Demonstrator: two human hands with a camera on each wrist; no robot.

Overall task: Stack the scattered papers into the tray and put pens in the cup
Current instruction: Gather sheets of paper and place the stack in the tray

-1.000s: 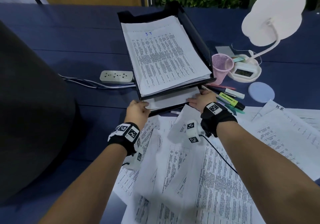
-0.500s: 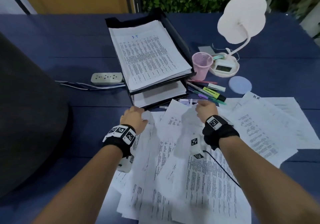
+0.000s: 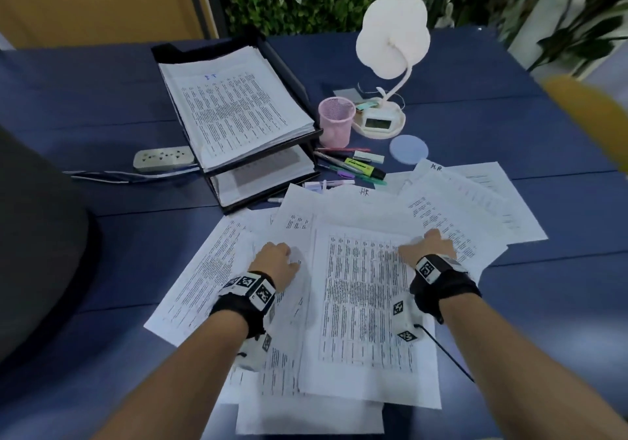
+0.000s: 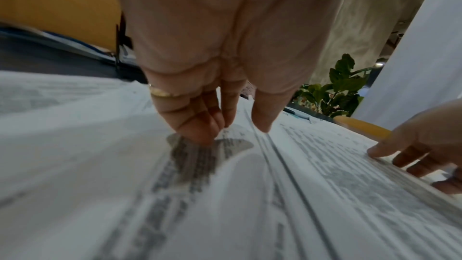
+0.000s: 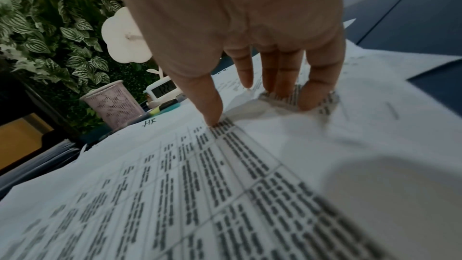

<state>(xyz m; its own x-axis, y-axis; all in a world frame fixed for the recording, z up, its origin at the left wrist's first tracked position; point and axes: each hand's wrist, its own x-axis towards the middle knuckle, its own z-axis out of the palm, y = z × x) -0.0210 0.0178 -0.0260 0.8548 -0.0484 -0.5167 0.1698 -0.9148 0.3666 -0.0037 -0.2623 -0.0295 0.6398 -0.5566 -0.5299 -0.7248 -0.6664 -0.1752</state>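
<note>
- Both hands rest flat-fingered on the scattered papers (image 3: 367, 290) at the counter's (image 3: 102, 99) near edge: left hand (image 3: 277, 263), right hand (image 3: 430, 247), gripping nothing.
- Pens (image 3: 353, 167) lie between tray (image 3: 299, 93) and papers, beside the pink cup (image 3: 335, 121).

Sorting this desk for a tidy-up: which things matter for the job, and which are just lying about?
For the job: loose papers, black tray, pink cup, pens, left hand, right hand.

Just lying about: lamp, clock, power strip, blue coaster.
</note>
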